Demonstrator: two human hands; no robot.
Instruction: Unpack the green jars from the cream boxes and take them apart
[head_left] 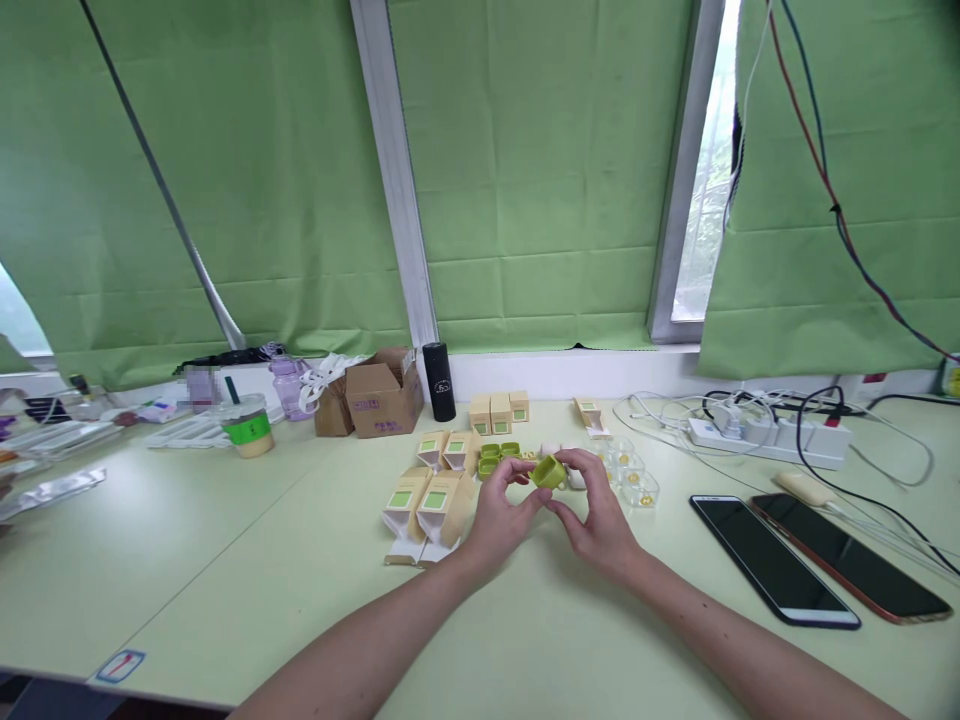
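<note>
Between my two hands, above the table, is a small olive-green square cup (548,472), tilted so that its opening shows. My left hand (504,508) pinches it from the left with thumb and fingers. From the right, my right hand (598,515) grips it the same way. Behind my left hand stand several similar green cups (489,466). Open cream boxes (444,500) with green labels lie left of my hands, their flaps toward me. Clear plastic containers (639,487) with gold centres sit right of my right hand, and small white pieces are partly hidden behind the fingers.
Farther back stand closed cream boxes (500,412), a black bottle (439,382) and a cardboard carton (382,400). A drink cup (247,427) is on the left. Two phones (776,560) lie at the right, near a power strip (772,440) with tangled cables.
</note>
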